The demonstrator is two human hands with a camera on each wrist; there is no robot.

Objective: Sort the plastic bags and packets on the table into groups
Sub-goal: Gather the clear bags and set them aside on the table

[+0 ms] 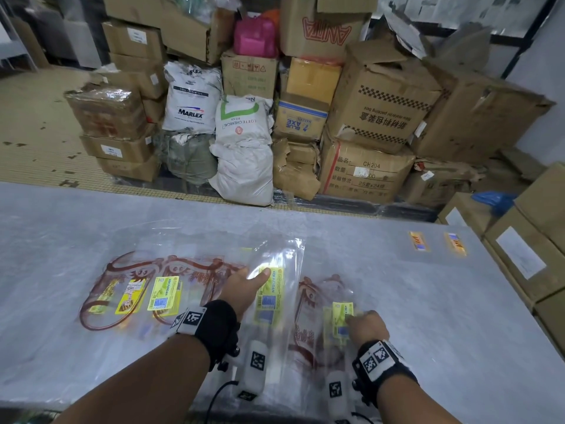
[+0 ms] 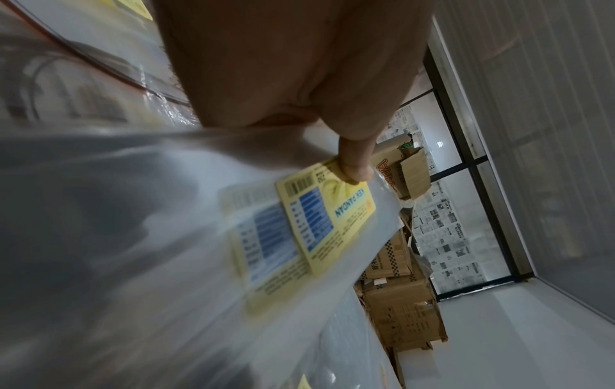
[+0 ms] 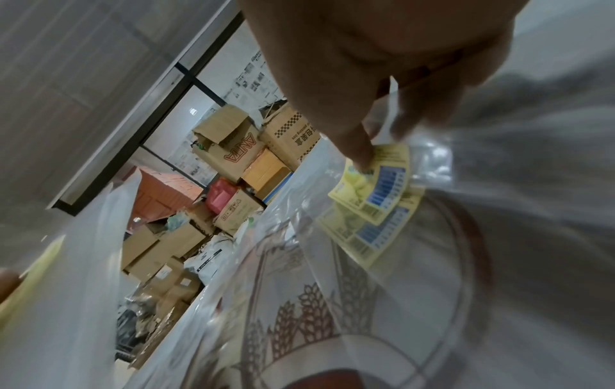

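Left hand (image 1: 244, 289) pinches a clear bag (image 1: 276, 270) with a yellow label, lifted mid-surface. Right hand (image 1: 365, 327), just right of it, pinches another labelled bag (image 1: 331, 304) lying on the grey surface (image 1: 458, 316).

Bare forearms with black wrist-mounted camera rigs

Each wrist wears a broad black fabric wrist strap (image 1: 218, 325) topped by a white tag printed with black square-patterned markers (image 1: 378, 356). A white cylindrical camera housing (image 1: 255, 367) carrying similar black markers sits beside each strap, fixed with black knobs, and a thin black cable (image 1: 215, 399) trails from the left one.
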